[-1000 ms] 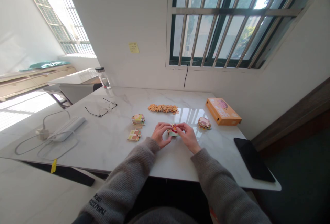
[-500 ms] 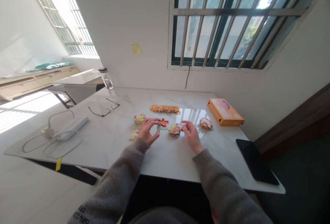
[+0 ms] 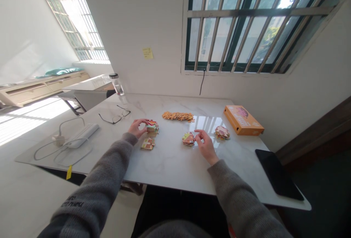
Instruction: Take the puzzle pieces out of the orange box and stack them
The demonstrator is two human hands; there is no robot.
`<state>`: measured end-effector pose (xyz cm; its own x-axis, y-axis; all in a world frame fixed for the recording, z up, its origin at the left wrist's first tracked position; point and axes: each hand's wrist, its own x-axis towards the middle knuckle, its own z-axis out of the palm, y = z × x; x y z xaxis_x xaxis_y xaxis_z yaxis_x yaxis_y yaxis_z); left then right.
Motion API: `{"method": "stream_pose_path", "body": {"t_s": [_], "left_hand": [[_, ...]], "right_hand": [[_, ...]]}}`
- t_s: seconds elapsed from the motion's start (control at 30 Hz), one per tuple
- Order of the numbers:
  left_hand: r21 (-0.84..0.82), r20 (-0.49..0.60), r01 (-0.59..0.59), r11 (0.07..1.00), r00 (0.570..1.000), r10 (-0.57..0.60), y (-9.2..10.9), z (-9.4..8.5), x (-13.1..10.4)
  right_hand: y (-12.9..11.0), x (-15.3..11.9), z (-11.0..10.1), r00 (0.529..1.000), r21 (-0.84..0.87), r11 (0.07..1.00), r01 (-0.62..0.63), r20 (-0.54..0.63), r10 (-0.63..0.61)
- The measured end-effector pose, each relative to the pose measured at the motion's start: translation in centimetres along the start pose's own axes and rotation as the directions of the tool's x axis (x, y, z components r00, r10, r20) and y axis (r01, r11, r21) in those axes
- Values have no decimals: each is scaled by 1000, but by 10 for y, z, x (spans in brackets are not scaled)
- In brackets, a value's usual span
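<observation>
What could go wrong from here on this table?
The tall stack of puzzle pieces could topple if the left hand, at its top, bumps it. The right hand, close to a lower pile, might nudge its pieces askew. The dark flat device near the right edge of the table could be knocked off.

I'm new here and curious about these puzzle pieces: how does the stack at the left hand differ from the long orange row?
The stack is piled upward, while the orange row stretches sideways with its pieces overlapping. The stack's top shows a multicoloured print; the orange row looks mostly orange. The left hand is at the stack; no hand touches the orange row. Both are puzzle pieces on the white table.
</observation>
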<state>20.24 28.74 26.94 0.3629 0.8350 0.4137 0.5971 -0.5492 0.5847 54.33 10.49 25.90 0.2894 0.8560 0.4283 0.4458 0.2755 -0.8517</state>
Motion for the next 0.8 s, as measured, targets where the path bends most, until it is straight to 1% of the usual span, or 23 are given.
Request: {"method": "stream_pose_path", "body": {"t_s": [0.23, 0.47, 0.6, 0.7, 0.8], "left_hand": [[11, 40, 12, 1000, 999, -13, -5, 4, 4], [2, 71, 35, 999, 997, -35, -12, 2, 6], [-40, 95, 19, 999, 995, -15, -13, 1, 3], [-28, 49, -9, 1000, 999, 11, -5, -1, 0], [27, -29, -65, 998, 997, 66, 14, -1, -3]], "right_hand": [[3, -1, 1, 999, -100, 994, 48, 21, -46], [1, -2, 0, 998, -113, 992, 53, 29, -50], [3, -1, 0, 998, -126, 990, 59, 34, -55], [7, 0, 1, 995, -153, 984, 92, 40, -86], [11, 2, 1, 989, -191, 971, 143, 57, -134]]}}
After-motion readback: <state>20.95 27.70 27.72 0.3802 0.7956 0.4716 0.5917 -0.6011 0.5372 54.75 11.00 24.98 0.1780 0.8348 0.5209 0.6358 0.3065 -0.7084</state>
